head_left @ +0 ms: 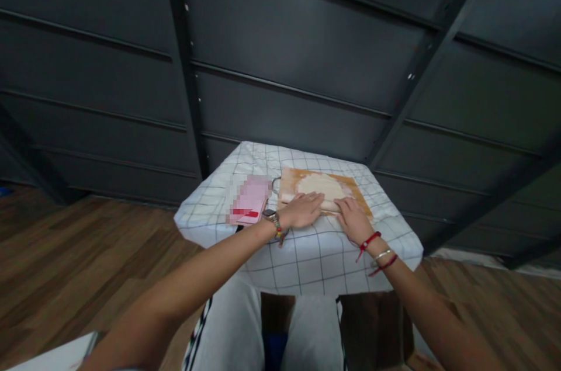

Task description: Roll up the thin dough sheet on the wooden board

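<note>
A flattened sheet of pale dough (pixel 322 184) lies on a floured wooden board (pixel 360 198). Across its near edge runs a pale bar that looks like a rolling pin (pixel 329 206), mostly covered by my hands. My left hand (pixel 302 210) rests flat over the bar, fingers stretched out to the right. At the bar's right part, my right hand (pixel 354 220) has its fingers bent over it. A watch and beads circle my left wrist; red cords and a bangle circle my right.
A checked cloth (pixel 324 260) covers the small table. Left of the board lies a pink, blurred-out item (pixel 252 196); a metal ring (pixel 275 185) shows at the board's left edge. Dark metal panels (pixel 289 44) rise behind the table. Below is an open cardboard box (pixel 372 324).
</note>
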### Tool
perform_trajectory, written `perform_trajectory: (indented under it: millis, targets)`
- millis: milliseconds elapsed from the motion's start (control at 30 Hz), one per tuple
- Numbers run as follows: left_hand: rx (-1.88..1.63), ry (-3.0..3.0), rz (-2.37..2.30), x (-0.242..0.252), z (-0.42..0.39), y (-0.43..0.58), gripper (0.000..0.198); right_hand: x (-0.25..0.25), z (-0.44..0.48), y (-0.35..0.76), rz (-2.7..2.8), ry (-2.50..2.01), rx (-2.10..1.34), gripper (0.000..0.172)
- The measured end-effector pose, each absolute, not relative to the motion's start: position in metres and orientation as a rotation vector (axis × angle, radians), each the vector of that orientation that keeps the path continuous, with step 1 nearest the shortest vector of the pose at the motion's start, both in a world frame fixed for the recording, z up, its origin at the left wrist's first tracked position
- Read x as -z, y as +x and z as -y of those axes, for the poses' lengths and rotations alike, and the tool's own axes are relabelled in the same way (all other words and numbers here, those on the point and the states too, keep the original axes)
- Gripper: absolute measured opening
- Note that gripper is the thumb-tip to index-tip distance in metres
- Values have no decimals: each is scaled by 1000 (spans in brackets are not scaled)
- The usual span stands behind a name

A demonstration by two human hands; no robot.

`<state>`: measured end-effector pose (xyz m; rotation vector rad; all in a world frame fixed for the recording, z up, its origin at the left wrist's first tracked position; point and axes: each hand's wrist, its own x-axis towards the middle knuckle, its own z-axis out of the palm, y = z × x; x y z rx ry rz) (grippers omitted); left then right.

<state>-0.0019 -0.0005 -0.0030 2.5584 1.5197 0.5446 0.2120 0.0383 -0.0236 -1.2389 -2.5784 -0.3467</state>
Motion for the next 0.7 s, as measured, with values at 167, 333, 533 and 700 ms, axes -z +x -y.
perform_trajectory:
  millis: [167, 333, 533, 700]
  targets:
    - [-598, 2619, -1629, 19, 5, -15, 54, 23, -37, 211, 2591, -1146, 484, 32]
    - [-685, 2602, -1762, 8, -4, -23, 54, 3, -44, 220, 2585, -982, 574, 29]
    - [-647, 2550, -1960, -21, -63, -15, 54, -35, -93, 207, 2575, -1027, 365, 29]
    - [-319, 2337, -2041, -13, -126, -16, 53, -15, -153, 195, 2697, -1105, -24, 26]
